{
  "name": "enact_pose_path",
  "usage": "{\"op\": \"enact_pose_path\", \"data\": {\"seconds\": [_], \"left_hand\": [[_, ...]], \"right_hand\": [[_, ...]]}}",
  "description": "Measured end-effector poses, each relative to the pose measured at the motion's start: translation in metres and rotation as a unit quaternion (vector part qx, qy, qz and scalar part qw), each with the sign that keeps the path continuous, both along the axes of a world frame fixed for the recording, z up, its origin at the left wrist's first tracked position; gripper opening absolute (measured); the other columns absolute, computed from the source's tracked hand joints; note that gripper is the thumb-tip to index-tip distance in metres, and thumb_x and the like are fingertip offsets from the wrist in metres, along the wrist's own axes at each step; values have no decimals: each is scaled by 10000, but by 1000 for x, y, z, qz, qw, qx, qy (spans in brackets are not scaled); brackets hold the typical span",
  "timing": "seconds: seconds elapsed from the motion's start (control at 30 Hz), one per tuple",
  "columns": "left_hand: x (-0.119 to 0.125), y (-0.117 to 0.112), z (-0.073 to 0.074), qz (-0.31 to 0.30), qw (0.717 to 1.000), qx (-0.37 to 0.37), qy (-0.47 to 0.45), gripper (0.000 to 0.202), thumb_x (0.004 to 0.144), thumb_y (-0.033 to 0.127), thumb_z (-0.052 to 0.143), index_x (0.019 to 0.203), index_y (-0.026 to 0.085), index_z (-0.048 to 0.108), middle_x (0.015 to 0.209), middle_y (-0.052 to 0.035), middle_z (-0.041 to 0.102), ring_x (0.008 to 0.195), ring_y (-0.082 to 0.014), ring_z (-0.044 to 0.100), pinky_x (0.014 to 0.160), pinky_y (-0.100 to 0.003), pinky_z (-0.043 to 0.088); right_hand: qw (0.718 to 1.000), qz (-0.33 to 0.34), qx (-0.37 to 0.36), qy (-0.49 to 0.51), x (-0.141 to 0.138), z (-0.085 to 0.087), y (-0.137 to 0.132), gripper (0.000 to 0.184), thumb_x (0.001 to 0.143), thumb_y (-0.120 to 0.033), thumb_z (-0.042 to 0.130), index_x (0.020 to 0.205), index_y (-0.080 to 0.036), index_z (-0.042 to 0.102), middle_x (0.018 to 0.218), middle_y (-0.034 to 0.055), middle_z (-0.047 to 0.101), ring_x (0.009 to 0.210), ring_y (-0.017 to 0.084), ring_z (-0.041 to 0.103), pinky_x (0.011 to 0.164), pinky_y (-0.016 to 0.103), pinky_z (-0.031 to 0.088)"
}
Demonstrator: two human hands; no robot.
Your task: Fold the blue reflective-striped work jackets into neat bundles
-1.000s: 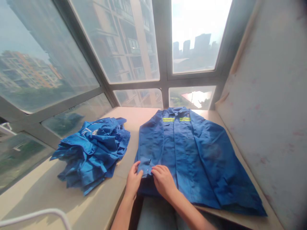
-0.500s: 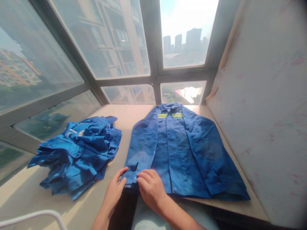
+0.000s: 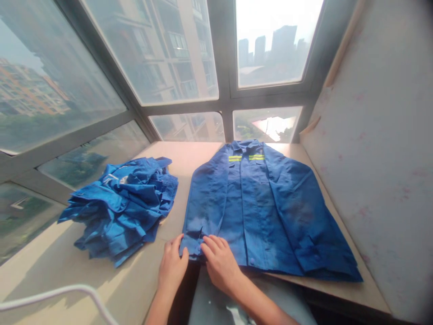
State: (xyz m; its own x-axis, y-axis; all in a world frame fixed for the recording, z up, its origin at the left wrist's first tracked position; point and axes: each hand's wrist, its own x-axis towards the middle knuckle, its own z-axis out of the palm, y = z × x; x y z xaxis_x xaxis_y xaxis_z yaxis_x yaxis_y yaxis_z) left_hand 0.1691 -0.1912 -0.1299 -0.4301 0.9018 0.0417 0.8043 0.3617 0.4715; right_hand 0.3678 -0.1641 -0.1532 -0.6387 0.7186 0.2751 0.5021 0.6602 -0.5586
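A blue work jacket (image 3: 253,212) lies spread front up, collar toward the window, with yellow-green reflective strips on its chest. Its sleeves rest down along both sides. At the near left corner, my left hand (image 3: 173,262) grips the outer edge of the sleeve cuff (image 3: 193,243), thumb on the near side. My right hand (image 3: 221,262) bends its fingers over the same cuff's inner side; its thumb is mostly hidden. Dark gaps show in the cuff's opening between the hands.
A crumpled pile of blue garments (image 3: 125,203) sits to the left on the pale tabletop (image 3: 162,253). A white curved tube (image 3: 67,289) crosses the lower left corner. Windows (image 3: 189,126) stand behind, and a patterned wall (image 3: 379,180) rises on the right.
The view has shifted slightly, so the jacket and pile appear further right and a little higher. Both hands stay at the cuff; my left hand's thumb sits closer to my right hand.
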Motion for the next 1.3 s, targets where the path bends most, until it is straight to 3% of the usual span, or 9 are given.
{"op": "enact_pose_path", "data": {"seconds": [0.17, 0.3, 0.5, 0.6, 0.73, 0.83, 0.97, 1.1, 1.3], "left_hand": [[-5, -1, -12, 31, 999, -40, -10, 637, 846, 549, 425, 1280, 104, 563, 1227, -205, 624, 1162, -336, 617, 1003, -472, 484], [-16, 8, -21, 32, 997, -24, -69, 782, 753, 632, 473, 1296, 73, 533, 1143, -201, 651, 1103, -343, 641, 978, -476, 504], [-22, 16, -29, 3, 994, 22, -104, 734, 672, 553, 527, 1244, 95, 553, 1112, -195, 662, 1073, -354, 646, 965, -500, 515], [-24, 15, -30, -20, 997, 4, -73, 659, 696, 483, 503, 1251, 132, 552, 1201, -183, 640, 1179, -345, 605, 1042, -493, 470], [-27, 19, -18, -30, 999, -12, 13, 614, 767, 467, 471, 1281, 139, 547, 1296, -204, 579, 1224, -361, 573, 1051, -516, 453], [-11, 37, -3, -57, 993, 20, 103, 579, 842, 468, 437, 1292, 127, 563, 1360, -220, 540, 1260, -369, 541, 1078, -516, 420], [37, 75, 7, -181, 971, 62, 145, 514, 930, 411, 394, 1330, 151, 585, 1460, -171, 500, 1359, -314, 463, 1128, -472, 377], [77, 104, -6, -257, 949, 34, 182, 504, 954, 386, 424, 1409, 208, 550, 1569, -129, 386, 1450, -348, 329, 1149, -559, 297], [83, 101, -29, -261, 939, -5, 225, 558, 944, 422, 476, 1467, 227, 485, 1579, -121, 365, 1466, -349, 293, 1167, -576, 222]], "right_hand": [[998, 52, -20, 7, 6, 4, -4, 406, 859, -228, 583, 1264, -203, 570, 1418, 92, 547, 1380, 286, 400, 1126, 478, 349], [997, 28, -17, 64, 29, 20, 16, 391, 853, -201, 591, 1243, -232, 596, 1368, 49, 592, 1317, 214, 473, 1108, 370, 401], [981, -185, 54, 12, 111, 28, 87, 409, 915, -217, 519, 1318, -179, 577, 1426, 129, 537, 1340, 258, 457, 1105, 431, 414], [938, -329, 110, -25, 155, 16, 109, 476, 963, -276, 449, 1412, -123, 492, 1533, 174, 396, 1417, 272, 362, 1129, 431, 375], [911, -380, 105, -123, 196, -14, 112, 500, 967, -334, 431, 1425, -145, 498, 1588, 153, 321, 1460, 309, 279, 1145, 482, 313], [906, -373, 60, -188, 210, -33, 107, 511, 966, -395, 425, 1400, -150, 540, 1552, 151, 393, 1442, 322, 311, 1153, 511, 267], [907, -364, 47, -204, 212, -41, 102, 539, 969, -429, 409, 1410, -147, 537, 1539, 139, 415, 1444, 312, 309, 1174, 497, 220], [908, -365, 49, -198, 213, -40, 98, 544, 971, -447, 401, 1403, -148, 542, 1536, 139, 419, 1442, 307, 313, 1171, 499, 225], [907, -370, 51, -194, 215, -40, 89, 538, 970, -446, 402, 1400, -157, 546, 1535, 136, 423, 1445, 305, 314, 1170, 506, 235]]}}
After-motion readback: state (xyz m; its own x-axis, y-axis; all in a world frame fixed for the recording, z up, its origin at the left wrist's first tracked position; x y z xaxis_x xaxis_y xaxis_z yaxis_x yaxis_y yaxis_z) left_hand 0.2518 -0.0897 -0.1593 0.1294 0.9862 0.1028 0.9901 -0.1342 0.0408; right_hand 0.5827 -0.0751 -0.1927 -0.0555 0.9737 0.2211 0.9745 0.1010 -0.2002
